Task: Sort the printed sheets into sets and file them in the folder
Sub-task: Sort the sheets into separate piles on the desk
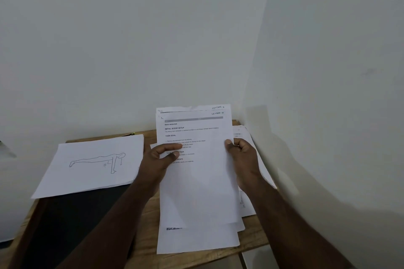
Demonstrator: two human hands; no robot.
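Hands are holding a sheaf of printed sheets (196, 181) upright over a small wooden table (148, 220) set in the corner of 2 pale walls (153, 39). The left hand (156, 161) is gripping the sheaf's left edge, thumb lying across the printed text on the front page; the right hand (242, 157) is pinching the right edge, thumb in front and fingers curling behind. The front page is showing headings such as "INITIAL SCENE SETUP" and "TASK GOAL", with "SECTION-5" handwritten at its top corner; a page behind it is peeking above, marked "SECTION-6".

On the table's left, a second stack of sheets (91, 164) is lying flat, its top page showing a line drawing of a figure in a plank pose. This stack is partly overlapping a dark flat folder (83, 214) lying on the table. More loose sheets (258, 159) are lying at the right, beneath the right hand, against the wall.
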